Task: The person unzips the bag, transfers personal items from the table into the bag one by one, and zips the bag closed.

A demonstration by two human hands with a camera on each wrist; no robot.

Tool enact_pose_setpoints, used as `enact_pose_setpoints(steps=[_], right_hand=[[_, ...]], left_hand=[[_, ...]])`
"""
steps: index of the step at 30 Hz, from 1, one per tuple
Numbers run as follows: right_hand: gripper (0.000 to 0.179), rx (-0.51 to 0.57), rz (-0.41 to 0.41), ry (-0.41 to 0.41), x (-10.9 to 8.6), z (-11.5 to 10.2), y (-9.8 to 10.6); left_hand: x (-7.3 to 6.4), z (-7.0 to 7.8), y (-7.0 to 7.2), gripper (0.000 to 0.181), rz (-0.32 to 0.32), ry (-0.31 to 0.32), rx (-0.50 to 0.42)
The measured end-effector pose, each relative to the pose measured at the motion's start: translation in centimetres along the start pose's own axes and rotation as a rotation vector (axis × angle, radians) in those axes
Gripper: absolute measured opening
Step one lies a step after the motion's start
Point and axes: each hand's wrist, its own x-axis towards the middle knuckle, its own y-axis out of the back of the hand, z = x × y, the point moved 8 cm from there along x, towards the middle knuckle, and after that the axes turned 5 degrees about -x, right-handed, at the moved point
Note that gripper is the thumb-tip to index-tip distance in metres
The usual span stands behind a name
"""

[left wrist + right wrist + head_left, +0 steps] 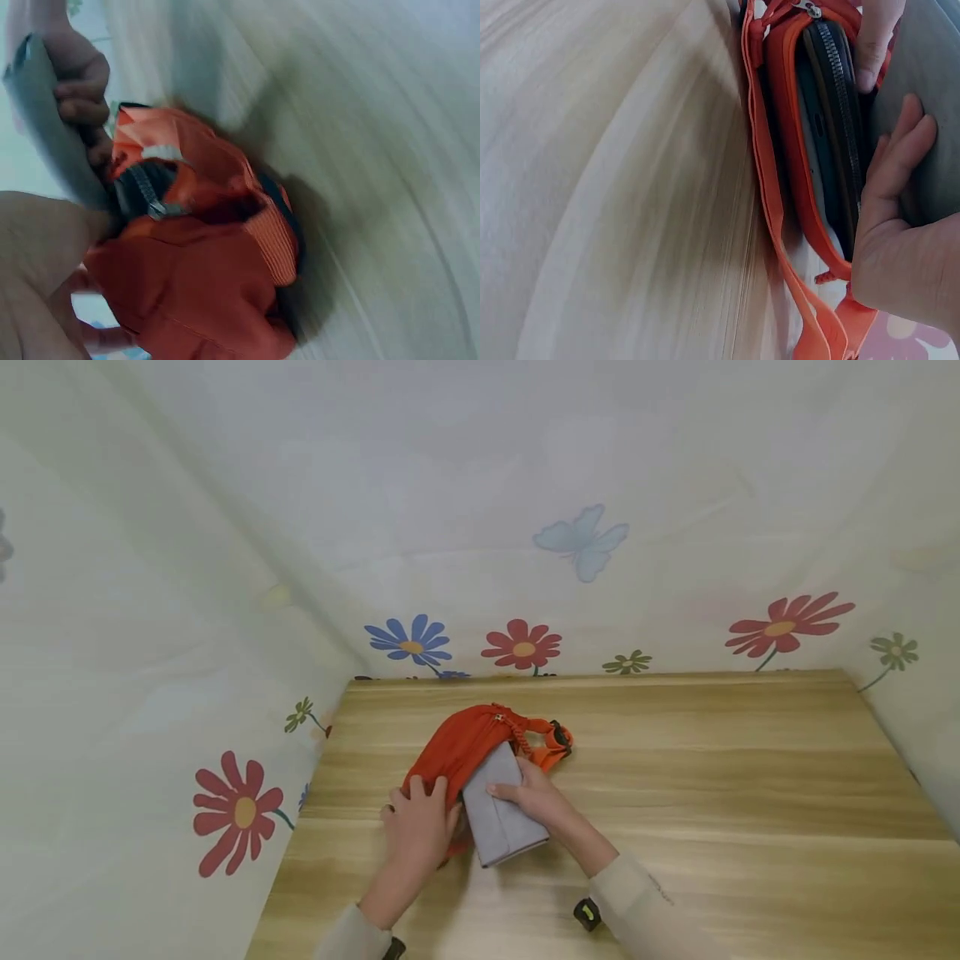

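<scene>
An orange-red waist bag (459, 742) lies on the table with its zipped mouth open. My left hand (417, 828) grips its near left end, fingers over the outer fabric and thumb at the mouth. A flat grey folding case (495, 814), like a wallet or notebook cover, is in my right hand (538, 795), thumb on its face. It stands tilted against the bag's opening, its far end overlapping the bag. Inside the opening, the right wrist view shows a dark zipped pouch (838, 97) beside a flat teal item (816, 127).
The bag's orange strap with a black buckle (559, 739) trails to the right on the wood-grain table (712, 760). A small black thing with a green mark (587, 913) shows beside the right sleeve. Flower-printed cloth walls (675, 568) stand behind and at both sides.
</scene>
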Motion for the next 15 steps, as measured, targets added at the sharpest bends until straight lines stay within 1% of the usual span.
enact_pose_setpoints(steps=[3, 5, 7, 9, 11, 13, 15], right_hand=[[0.059, 0.005, 0.027, -0.011, -0.3, 0.2, -0.4], [0.060, 0.023, 0.069, -0.024, -0.9, 0.3, -0.8], [0.062, 0.047, 0.121, -0.038, -1.8, 0.5, -1.1], [0.062, 0.080, 0.168, -0.057, -2.8, 0.7, -1.3], [0.060, 0.088, 0.205, -0.063, -3.4, 0.6, -1.1], [0.058, 0.074, 0.217, -0.059, -3.4, 0.1, -0.7], [0.056, 0.045, 0.212, -0.051, -2.8, -0.5, -0.3]], left_hand=[[0.5, -0.2, 0.0, 0.031, 0.047, -0.010, 0.002], [0.7, -0.3, 0.0, 0.031, 0.070, -0.009, -0.010], [0.8, -0.2, 0.0, 0.034, 0.080, -0.015, -0.022], [0.8, -0.2, -0.1, 0.039, 0.064, -0.023, -0.042], [0.6, 0.2, -0.3, 0.044, 0.042, -0.046, -0.057], [0.2, 1.0, -0.4, 0.046, -0.005, -0.092, -0.073], [-0.1, 1.9, -0.5, 0.047, -0.074, -0.135, -0.103]])
